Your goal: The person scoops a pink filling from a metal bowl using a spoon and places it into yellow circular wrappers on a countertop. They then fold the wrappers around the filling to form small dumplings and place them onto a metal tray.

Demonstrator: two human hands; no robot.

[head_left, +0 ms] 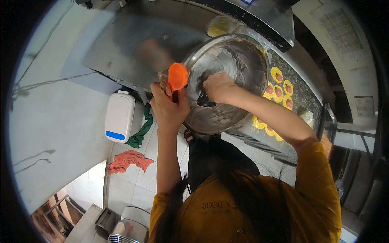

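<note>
My left hand [169,107] is closed around a round orange cup or scoop [178,76], raised just left of the big metal bowl [265,60]. A thin, smeared stick-like piece [163,83] also shows by its fingers; I cannot make out what it is. My right hand [221,87] reaches into the bowl, its fingers closed on a dark, flat scraper-like tool [206,100] that is partly hidden beneath the hand. Pale pinkish smears of paste [214,60] coat the inner wall of the bowl.
Right of the bowl, several yellow rounds topped with pinkish-brown filling [277,92] lie on a speckled counter [298,77]. A plastic bag with yellow contents [219,26] sits behind the bowl. Below are a white lidded bin [120,115], a green cloth [142,131] and a red cloth [130,161].
</note>
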